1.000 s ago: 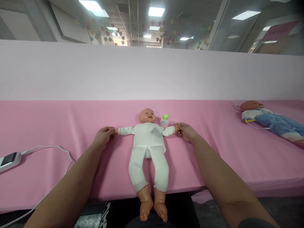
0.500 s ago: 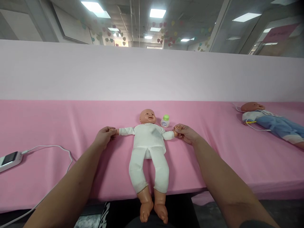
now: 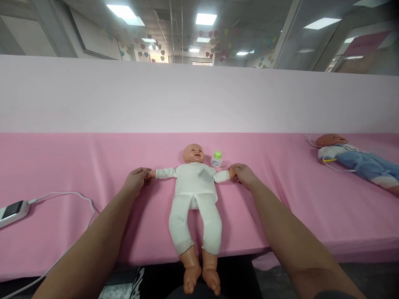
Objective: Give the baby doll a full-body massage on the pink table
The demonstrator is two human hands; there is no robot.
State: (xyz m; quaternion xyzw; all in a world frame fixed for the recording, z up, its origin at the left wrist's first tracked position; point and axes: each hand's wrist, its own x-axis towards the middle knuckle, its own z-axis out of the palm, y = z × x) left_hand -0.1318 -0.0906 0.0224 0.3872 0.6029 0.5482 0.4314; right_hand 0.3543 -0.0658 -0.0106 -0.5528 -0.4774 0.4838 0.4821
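Note:
A baby doll (image 3: 195,180) with a bald head and a white cloth body lies face up, its arms stretched out to both sides and its feet past the table's front edge. My left hand (image 3: 137,179) is closed on the doll's hand at the left. On the other side, my right hand (image 3: 245,175) pinches the doll's other hand between thumb and fingers. Beside the doll's head, close to my right hand, stands a small clear jar (image 3: 216,160) with a green lid.
A pink sheet (image 3: 77,162) covers the table, with a white partition (image 3: 199,99) along its back. At the left lies a white device (image 3: 14,212) with a screen and a white cable (image 3: 70,193). Far right, a second doll (image 3: 361,162) in blue trousers lies with thin tubing.
My right hand has shifted its fingers slightly on the doll's hand, and the doll's arm there sits a little higher. My left hand keeps its hold.

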